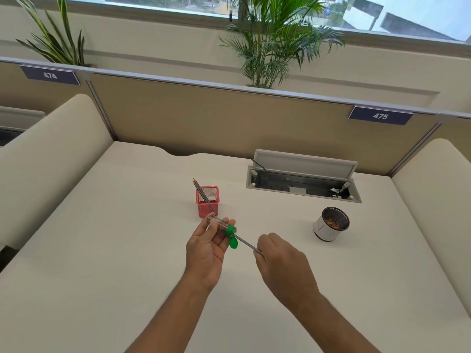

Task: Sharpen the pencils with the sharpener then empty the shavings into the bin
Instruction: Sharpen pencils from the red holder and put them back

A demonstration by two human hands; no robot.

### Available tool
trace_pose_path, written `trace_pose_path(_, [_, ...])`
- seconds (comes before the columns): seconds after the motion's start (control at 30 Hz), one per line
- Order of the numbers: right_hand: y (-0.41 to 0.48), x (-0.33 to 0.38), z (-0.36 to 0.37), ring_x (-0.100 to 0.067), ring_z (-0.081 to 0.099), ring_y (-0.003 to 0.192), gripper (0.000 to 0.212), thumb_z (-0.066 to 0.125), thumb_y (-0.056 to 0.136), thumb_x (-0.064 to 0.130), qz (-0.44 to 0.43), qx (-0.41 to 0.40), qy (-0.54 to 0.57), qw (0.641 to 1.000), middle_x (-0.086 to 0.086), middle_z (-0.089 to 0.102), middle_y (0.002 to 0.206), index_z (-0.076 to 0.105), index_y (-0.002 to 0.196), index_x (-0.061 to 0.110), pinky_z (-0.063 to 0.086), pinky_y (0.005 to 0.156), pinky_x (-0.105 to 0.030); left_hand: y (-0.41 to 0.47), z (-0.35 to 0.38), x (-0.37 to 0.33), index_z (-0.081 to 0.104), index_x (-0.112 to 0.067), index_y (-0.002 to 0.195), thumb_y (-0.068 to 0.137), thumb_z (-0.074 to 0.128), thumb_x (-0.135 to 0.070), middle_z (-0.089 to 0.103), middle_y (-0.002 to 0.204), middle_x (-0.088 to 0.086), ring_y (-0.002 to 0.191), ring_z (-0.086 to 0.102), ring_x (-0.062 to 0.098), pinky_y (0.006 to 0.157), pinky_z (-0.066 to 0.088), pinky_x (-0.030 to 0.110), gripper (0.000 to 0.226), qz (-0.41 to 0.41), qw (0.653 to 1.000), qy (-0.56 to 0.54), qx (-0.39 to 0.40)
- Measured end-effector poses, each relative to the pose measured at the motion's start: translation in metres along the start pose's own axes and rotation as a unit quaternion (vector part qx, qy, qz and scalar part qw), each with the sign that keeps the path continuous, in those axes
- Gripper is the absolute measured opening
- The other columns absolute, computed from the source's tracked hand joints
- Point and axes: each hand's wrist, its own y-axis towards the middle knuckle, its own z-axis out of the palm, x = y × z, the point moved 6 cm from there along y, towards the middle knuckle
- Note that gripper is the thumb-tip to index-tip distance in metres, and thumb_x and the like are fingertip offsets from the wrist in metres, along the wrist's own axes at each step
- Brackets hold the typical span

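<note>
I read left hand grip holding sharpener over counter; right hand grip pinching pencil tail. Judged: both light. Sharpener slick, brittle: hold barrel. Pencil stiff, tip fragile.

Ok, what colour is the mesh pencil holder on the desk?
Red. The pencil holder shows best in the head view, the only one here.

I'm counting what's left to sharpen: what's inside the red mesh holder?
Two thin pencils, it seems, lean in the red mesh holder, tips past its left rim. The left hand and the sharpener cover its bottom edge.
</note>
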Motion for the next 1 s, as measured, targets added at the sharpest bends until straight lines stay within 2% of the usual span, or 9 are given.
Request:
trace_pose_path(0.2, [0.004, 0.005, -0.013, -0.017, 0.036, 0.050, 0.028, 0.078, 0.088, 0.029, -0.057, -0.067, -0.078, 0.993, 0.004, 0.053, 0.057, 0.059, 0.070, 0.019, 0.023, 0.046, -0.028, -0.001, -0.004, 0.003, 0.067, -0.007, 0.121, 0.108, 0.052, -0.013, 0.075, 0.118, 0.025, 0.102, 0.080, 0.036, 0.088, 0.066, 0.039, 0.020, 0.011, 1.000, -0.007, -0.019])
trace_pose_path(0.27, [0.008, -0.001, -0.007, -0.018, 0.037, 0.048, 0.032, 0.065, 0.096, 0.039, 0.018, -0.021, -0.038, 0.999, 0.006, 0.053, 0.056, 0.058, 0.072, 0.020, 0.026, 0.044, -0.029, -0.001, -0.005, 0.003, 0.066, -0.006, 0.124, 0.108, 0.052, -0.012, 0.075, 0.116, 0.025, 0.107, 0.078, 0.039, 0.089, 0.065, 0.039, 0.022, 0.013, 1.000, -0.003, -0.018])
trace_pose_path(0.33, [0.015, -0.016, 0.005, -0.024, 0.052, 0.055, 0.039, 0.051, 0.103, 0.047, 0.132, 0.069, 0.072, 0.986, 0.004, 0.060, 0.061, 0.059, 0.077, 0.020, 0.045, 0.048, -0.040, -0.001, -0.005, 0.004, 0.064, -0.004, 0.131, 0.108, 0.052, -0.011, 0.076, 0.117, 0.025, 0.108, 0.077, 0.040, 0.092, 0.064, 0.042, 0.026, 0.008, 1.000, 0.005, -0.021])
trace_pose_path(0.43, [0.019, -0.023, 0.010, -0.022, 0.065, 0.066, 0.034, 0.056, 0.100, 0.050, 0.196, 0.119, 0.193, 0.954, 0.001, 0.069, 0.072, 0.063, 0.085, 0.020, 0.055, 0.061, -0.044, -0.003, -0.005, 0.005, 0.057, 0.001, 0.139, 0.108, 0.051, -0.009, 0.076, 0.114, 0.024, 0.108, 0.078, 0.038, 0.094, 0.064, 0.043, 0.033, 0.003, 1.000, -0.001, -0.018])
trace_pose_path(0.6, [0.015, -0.008, 0.001, -0.011, 0.049, 0.068, 0.038, 0.079, 0.085, 0.048, 0.117, 0.073, 0.117, 0.983, 0.010, 0.051, 0.083, 0.046, 0.089, 0.028, 0.034, 0.056, -0.018, -0.003, -0.004, 0.002, 0.060, -0.001, 0.138, 0.107, 0.054, -0.011, 0.077, 0.116, 0.024, 0.107, 0.078, 0.038, 0.090, 0.065, 0.041, 0.032, 0.008, 1.000, -0.010, -0.024])
trace_pose_path(0.73, [0.011, 0.002, -0.004, -0.016, 0.040, 0.053, 0.029, 0.078, 0.089, 0.030, 0.002, -0.019, -0.033, 0.999, 0.006, 0.048, 0.071, 0.052, 0.079, 0.022, 0.039, 0.041, -0.028, -0.005, -0.003, 0.002, 0.061, -0.002, 0.135, 0.108, 0.054, -0.011, 0.077, 0.114, 0.024, 0.103, 0.079, 0.037, 0.085, 0.067, 0.039, 0.029, 0.010, 0.999, -0.017, -0.025])
trace_pose_path(0.87, [0.008, 0.007, -0.004, -0.018, 0.039, 0.050, 0.027, 0.078, 0.089, 0.027, -0.024, -0.008, -0.070, 0.997, 0.005, 0.050, 0.064, 0.055, 0.077, 0.020, 0.033, 0.038, -0.031, -0.005, -0.002, 0.001, 0.064, -0.003, 0.128, 0.108, 0.053, -0.010, 0.076, 0.114, 0.024, 0.104, 0.079, 0.038, 0.087, 0.066, 0.040, 0.024, 0.014, 1.000, -0.009, -0.020])
trace_pose_path(0.93, [0.010, 0.000, -0.001, -0.018, 0.042, 0.051, 0.028, 0.067, 0.096, 0.035, 0.030, 0.027, -0.025, 0.999, 0.006, 0.050, 0.062, 0.053, 0.077, 0.019, 0.033, 0.044, -0.032, -0.004, -0.002, -0.001, 0.064, -0.004, 0.128, 0.108, 0.052, -0.009, 0.076, 0.111, 0.023, 0.107, 0.078, 0.039, 0.091, 0.065, 0.041, 0.024, 0.014, 1.000, 0.003, -0.013])
trace_pose_path(1.0, [0.012, -0.009, 0.008, -0.015, 0.052, 0.056, 0.034, 0.056, 0.102, 0.040, 0.122, 0.127, 0.142, 0.974, 0.001, 0.060, 0.064, 0.063, 0.080, 0.016, 0.041, 0.053, -0.033, -0.002, -0.001, -0.002, 0.063, -0.004, 0.131, 0.108, 0.051, -0.009, 0.077, 0.109, 0.021, 0.107, 0.078, 0.038, 0.092, 0.065, 0.043, 0.026, 0.008, 1.000, 0.017, -0.002])
